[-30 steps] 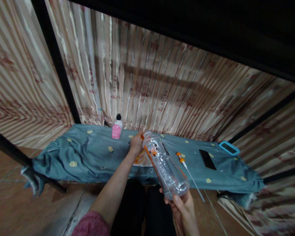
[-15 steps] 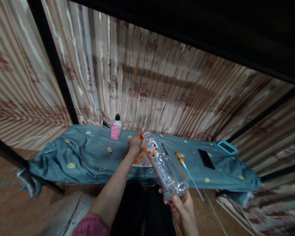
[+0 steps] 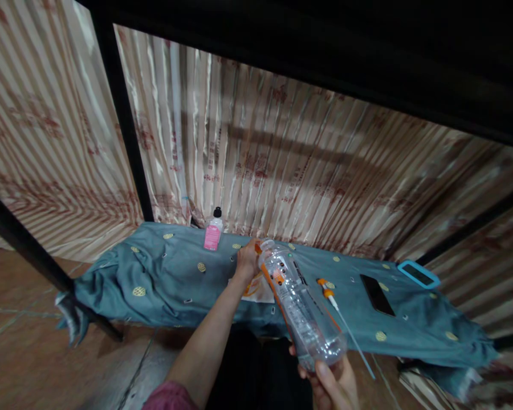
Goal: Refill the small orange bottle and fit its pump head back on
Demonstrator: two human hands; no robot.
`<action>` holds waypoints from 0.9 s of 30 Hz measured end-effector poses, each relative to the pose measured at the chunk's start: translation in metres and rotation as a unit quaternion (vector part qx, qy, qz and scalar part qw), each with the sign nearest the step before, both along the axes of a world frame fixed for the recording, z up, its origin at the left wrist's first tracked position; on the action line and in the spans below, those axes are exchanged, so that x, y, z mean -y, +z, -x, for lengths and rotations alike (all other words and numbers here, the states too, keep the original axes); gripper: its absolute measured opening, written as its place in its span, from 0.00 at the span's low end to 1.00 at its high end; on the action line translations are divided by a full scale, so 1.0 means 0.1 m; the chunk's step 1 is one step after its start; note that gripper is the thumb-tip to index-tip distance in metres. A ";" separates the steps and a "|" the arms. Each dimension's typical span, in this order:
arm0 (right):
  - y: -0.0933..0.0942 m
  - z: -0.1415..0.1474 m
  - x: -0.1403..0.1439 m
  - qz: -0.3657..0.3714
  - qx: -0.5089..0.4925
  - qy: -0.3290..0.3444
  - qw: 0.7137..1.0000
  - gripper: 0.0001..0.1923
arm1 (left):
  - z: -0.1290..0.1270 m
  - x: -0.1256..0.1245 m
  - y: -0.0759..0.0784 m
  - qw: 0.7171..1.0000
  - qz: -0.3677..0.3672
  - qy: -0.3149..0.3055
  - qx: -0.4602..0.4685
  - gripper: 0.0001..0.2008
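The right hand (image 3: 331,384) gripped the base of the bottle (image 3: 301,307), tilted neck-away over the cloth (image 3: 162,279). The left hand (image 3: 247,259) was closed at its mouth, seemingly working the cap; turning it would need the base held steady.

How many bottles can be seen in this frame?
2. A clear plastic bottle is held tilted by the right hand at its base, the left hand at its neck. A small pink bottle stands at the back of the blue cloth.
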State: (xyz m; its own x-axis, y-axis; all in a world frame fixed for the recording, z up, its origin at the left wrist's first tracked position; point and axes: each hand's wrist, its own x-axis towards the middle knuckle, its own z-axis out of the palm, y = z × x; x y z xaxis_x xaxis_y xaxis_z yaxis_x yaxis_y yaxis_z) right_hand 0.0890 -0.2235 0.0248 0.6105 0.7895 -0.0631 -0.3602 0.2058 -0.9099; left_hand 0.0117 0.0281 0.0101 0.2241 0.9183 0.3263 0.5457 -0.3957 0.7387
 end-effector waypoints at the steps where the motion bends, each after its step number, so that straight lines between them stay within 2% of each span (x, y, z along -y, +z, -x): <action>1: 0.00 0.00 0.00 0.004 0.002 -0.004 1.000 0.22 | 0.00 0.00 0.00 1.000 -0.001 0.000 0.002 0.15; 12: 0.00 0.01 -0.01 0.018 -0.003 -0.012 1.000 0.27 | 0.01 0.03 0.01 1.000 -0.003 0.001 0.003 0.14; 18: 0.02 0.00 0.02 0.007 0.014 0.002 1.000 0.21 | 0.01 0.03 0.02 1.000 0.006 0.005 -0.001 0.13; 27: -0.02 -0.01 0.01 0.012 -0.002 -0.005 1.000 0.24 | 0.00 0.01 -0.01 1.000 0.016 0.008 -0.005 0.15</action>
State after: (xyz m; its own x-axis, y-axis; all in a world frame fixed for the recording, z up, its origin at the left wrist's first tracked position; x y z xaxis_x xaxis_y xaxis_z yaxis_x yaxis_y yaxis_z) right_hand 0.0903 -0.2240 0.0229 0.6188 0.7809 -0.0854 -0.3621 0.1871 -0.9132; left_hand 0.0120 0.0275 0.0095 0.2133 0.9314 0.2949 0.5597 -0.3639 0.7446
